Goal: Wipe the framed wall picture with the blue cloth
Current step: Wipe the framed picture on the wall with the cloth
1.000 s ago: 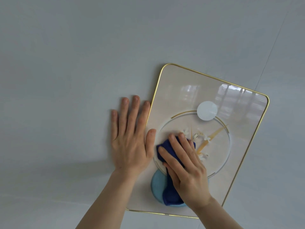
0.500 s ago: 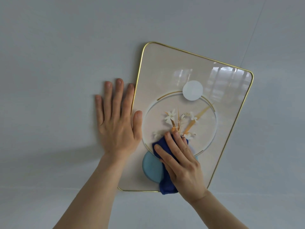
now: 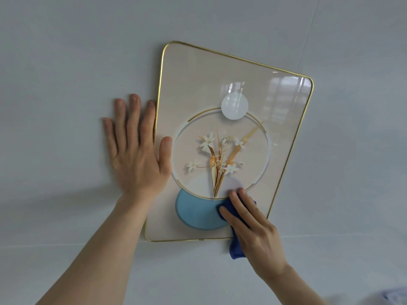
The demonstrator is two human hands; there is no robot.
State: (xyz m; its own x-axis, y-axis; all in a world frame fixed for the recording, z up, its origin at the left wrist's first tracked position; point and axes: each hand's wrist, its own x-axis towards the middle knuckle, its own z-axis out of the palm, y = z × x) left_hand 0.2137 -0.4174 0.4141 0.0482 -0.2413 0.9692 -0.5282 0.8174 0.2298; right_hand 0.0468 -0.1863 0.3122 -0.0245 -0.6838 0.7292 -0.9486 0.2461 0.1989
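Observation:
The framed picture (image 3: 193, 89) hangs on a pale grey wall. It has a thin gold frame, a beige ground, a ring with white flowers, a white disc and a light blue disc. My right hand (image 3: 255, 234) presses the dark blue cloth (image 3: 236, 247) flat against the glass at the picture's lower right corner; part of the cloth hangs below the frame. My left hand (image 3: 136, 150) lies flat with fingers spread on the wall beside the frame's left edge, its thumb resting on the glass.
The grey wall (image 3: 66, 62) surrounds the picture on all sides, with a faint seam line (image 3: 308, 20) at the upper right. Window reflections show on the glass at the upper right.
My right hand slid the cloth from the flower ring down and right to the lower right corner. My left hand stayed flat by the left edge. The view shifted.

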